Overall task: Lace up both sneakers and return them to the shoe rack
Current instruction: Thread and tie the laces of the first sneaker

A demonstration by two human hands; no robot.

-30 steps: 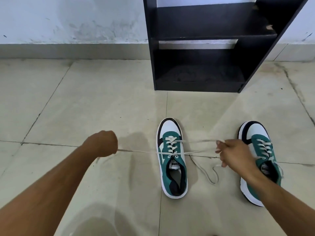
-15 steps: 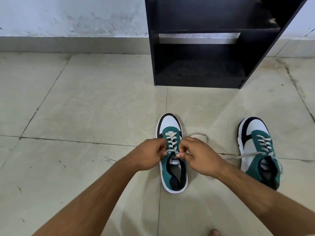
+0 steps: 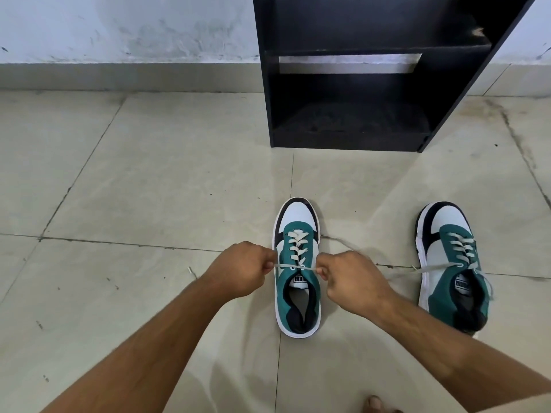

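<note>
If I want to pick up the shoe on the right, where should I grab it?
Probably by the heel collar of the right sneaker, coming from above at the near end. It stands upright with its opening facing up, so fingers can hook inside. Its loose lace trails left; gather that too.

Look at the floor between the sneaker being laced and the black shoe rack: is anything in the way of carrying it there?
Nothing visible. Only bare tile lies between the left sneaker and the shoe rack, and the bottom shelf looks unoccupied. The other sneaker sits off to the right, clear of that path.
</note>
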